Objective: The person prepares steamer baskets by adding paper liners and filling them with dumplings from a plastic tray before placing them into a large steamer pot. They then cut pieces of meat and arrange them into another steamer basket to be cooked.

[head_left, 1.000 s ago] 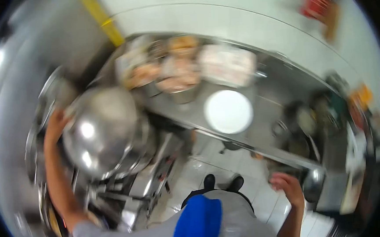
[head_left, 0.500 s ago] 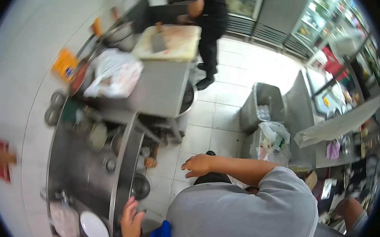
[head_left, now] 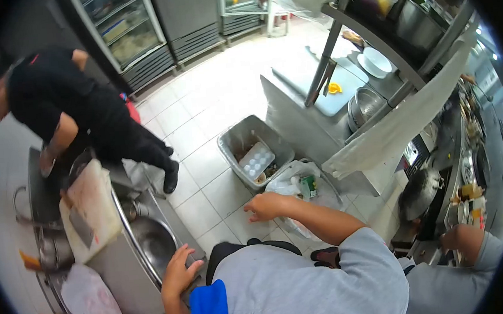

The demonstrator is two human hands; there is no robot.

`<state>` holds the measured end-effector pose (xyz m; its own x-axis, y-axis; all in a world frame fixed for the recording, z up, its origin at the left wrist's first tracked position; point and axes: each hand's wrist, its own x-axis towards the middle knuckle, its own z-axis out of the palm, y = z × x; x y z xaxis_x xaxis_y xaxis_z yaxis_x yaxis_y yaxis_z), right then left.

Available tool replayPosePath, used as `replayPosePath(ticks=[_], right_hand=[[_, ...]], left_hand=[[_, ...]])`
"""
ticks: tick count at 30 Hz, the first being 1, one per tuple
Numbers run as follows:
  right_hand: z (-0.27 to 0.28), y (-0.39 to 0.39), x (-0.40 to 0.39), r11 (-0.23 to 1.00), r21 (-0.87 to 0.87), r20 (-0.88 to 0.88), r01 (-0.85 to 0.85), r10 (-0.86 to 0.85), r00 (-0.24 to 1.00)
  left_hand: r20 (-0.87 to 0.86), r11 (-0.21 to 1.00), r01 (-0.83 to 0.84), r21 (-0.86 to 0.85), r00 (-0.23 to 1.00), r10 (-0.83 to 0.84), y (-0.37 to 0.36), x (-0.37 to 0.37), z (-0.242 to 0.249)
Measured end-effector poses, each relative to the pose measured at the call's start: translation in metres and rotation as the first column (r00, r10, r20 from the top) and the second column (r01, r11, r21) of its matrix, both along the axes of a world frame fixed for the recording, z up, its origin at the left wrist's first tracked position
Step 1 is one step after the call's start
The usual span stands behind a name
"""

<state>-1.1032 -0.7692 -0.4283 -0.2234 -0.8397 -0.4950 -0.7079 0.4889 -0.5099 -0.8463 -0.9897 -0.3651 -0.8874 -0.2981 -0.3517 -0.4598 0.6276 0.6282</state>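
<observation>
My left hand point(head_left: 179, 270) is at the lower left, its fingers spread with nothing in them, close by the rim of a large metal bowl point(head_left: 154, 242). A blue cloth point(head_left: 210, 310) hangs over that side near the forearm. My right hand point(head_left: 264, 207) is held out in front of my body, fingers loosely apart and holding nothing. In this view it overlaps the edge of a bin lined with a plastic bag point(head_left: 303, 184). Just beyond stands a grey bin point(head_left: 223, 140) with an egg tray point(head_left: 257, 158) inside.
At the left, a cutting board point(head_left: 104, 196) bears a cleaver point(head_left: 82, 228), beside a white plastic bag point(head_left: 90, 299). A person in black point(head_left: 84, 104) stands there. A steel counter point(head_left: 295, 116) with a shelf and a wok point(head_left: 422, 194) lie right; another person's arm point(head_left: 470, 241) shows lower right.
My view has turned to the right, so the cutting board and the person in black now sit farther left and the bins nearer the middle. Both hands stay empty.
</observation>
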Motion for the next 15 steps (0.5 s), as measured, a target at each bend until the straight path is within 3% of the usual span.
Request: replayPosePath(ticks=[5, 9, 10, 12, 13, 15], right_hand=[[0.016, -0.056, -0.105, 0.960, -0.191, 0.042, 0.203, -0.198, 0.979], [0.008, -0.093, -0.192, 0.818, -0.335, 0.197, 0.468, -0.424, 0.884], [0.009, -0.097, -0.221, 0.764, -0.369, 0.232, 0.530, -0.476, 0.848], [0.012, -0.103, -0.258, 0.589, -0.336, 0.296, 0.735, -0.675, 0.676], [0.008, -0.104, -0.276, 0.498, -0.328, 0.294, 0.803, -0.754, 0.587], [0.005, -0.100, -0.315, 0.325, -0.327, 0.246, 0.888, -0.878, 0.412]], left_hand=[[0.114, 0.983, 0.183, -0.008, 0.977, -0.181, -0.096, -0.105, -0.029], [0.087, 0.940, 0.334, 0.061, 0.937, -0.339, -0.188, -0.256, -0.047], [0.047, 0.916, 0.402, -0.004, 0.915, -0.401, -0.217, -0.305, -0.053], [-0.025, 0.852, 0.510, -0.120, 0.856, -0.516, -0.268, -0.400, -0.072], [0.042, 0.870, 0.487, -0.083, 0.874, -0.485, -0.273, -0.457, -0.043], [-0.117, 0.842, 0.490, -0.227, 0.845, -0.522, -0.315, -0.550, -0.039]])
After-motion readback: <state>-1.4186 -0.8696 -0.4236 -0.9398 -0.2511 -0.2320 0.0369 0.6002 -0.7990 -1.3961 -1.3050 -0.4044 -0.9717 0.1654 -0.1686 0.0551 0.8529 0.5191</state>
